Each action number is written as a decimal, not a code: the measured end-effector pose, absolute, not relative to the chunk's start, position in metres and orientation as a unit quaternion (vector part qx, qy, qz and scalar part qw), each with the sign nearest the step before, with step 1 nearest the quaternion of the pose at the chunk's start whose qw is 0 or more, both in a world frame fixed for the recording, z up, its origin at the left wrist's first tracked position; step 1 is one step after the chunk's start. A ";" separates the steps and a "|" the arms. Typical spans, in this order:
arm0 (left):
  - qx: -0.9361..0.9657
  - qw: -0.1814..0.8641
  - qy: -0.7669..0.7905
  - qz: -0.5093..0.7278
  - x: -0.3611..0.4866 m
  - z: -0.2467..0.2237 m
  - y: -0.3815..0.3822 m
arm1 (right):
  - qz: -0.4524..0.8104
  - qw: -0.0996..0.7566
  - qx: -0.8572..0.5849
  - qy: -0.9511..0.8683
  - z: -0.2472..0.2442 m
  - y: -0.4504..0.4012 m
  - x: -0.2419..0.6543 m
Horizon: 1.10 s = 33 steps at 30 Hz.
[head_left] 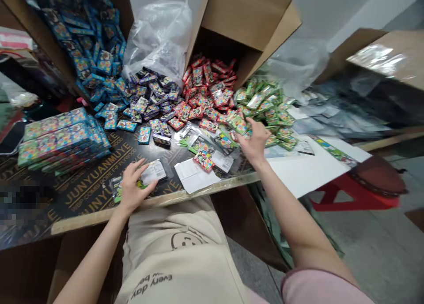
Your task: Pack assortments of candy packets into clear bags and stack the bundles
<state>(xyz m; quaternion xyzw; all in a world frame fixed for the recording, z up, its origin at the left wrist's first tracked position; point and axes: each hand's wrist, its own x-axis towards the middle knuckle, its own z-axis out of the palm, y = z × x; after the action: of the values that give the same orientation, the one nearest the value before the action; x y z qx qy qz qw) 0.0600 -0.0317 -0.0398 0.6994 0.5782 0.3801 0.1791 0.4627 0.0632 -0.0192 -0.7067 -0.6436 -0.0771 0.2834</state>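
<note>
Apparently: packet half-hidden under left hand | right hand on green packets

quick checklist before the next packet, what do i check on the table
Left hand on the clear bagged packet: cannot tell, it may be gripping or only resting.
Right hand at the green packets: ok, its fingers reach the pile's near edge.
Piles kept apart by colour: not ok, the red packets run into the purple packets.
Paper sheets free of packets: not ok, a red-patterned packet lies on them.
Bagged packet inside the wooden table edge: ok, it lies on the board, short of the edge.
</note>
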 end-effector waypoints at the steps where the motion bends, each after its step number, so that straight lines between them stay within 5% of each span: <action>1: 0.653 0.233 0.588 0.416 0.075 -0.032 -0.033 | -0.053 0.317 -0.657 -0.682 -0.019 0.046 0.432; 6: 0.374 0.623 0.516 0.453 0.135 -0.014 -0.029 | 0.089 0.367 -0.465 -0.801 -0.025 -0.028 0.307; 14: 0.248 0.745 0.481 0.391 0.106 -0.004 -0.039 | 0.329 0.340 -0.293 -0.831 -0.011 -0.023 0.289; 18: 0.293 0.757 0.467 0.351 0.099 -0.009 -0.043 | 0.337 0.325 -0.256 -0.846 -0.006 -0.023 0.286; 21: 0.438 0.662 0.505 0.338 0.086 -0.014 -0.038 | 0.315 0.342 -0.260 -0.846 -0.008 -0.023 0.286; 27: 0.757 0.191 0.588 0.213 0.039 -0.029 -0.023 | 0.192 0.372 -0.354 -0.836 -0.029 0.007 0.299; 33: 0.792 0.126 0.582 0.132 0.027 -0.052 -0.024 | 0.192 0.311 -0.368 -0.855 -0.049 0.026 0.293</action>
<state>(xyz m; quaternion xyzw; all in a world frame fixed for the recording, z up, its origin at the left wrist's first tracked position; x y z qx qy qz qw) 0.0265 -0.0242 -0.0516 0.7925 0.5820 0.1322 0.1258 0.2926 0.0263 -0.0494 -0.3680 -0.8550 0.1916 0.3111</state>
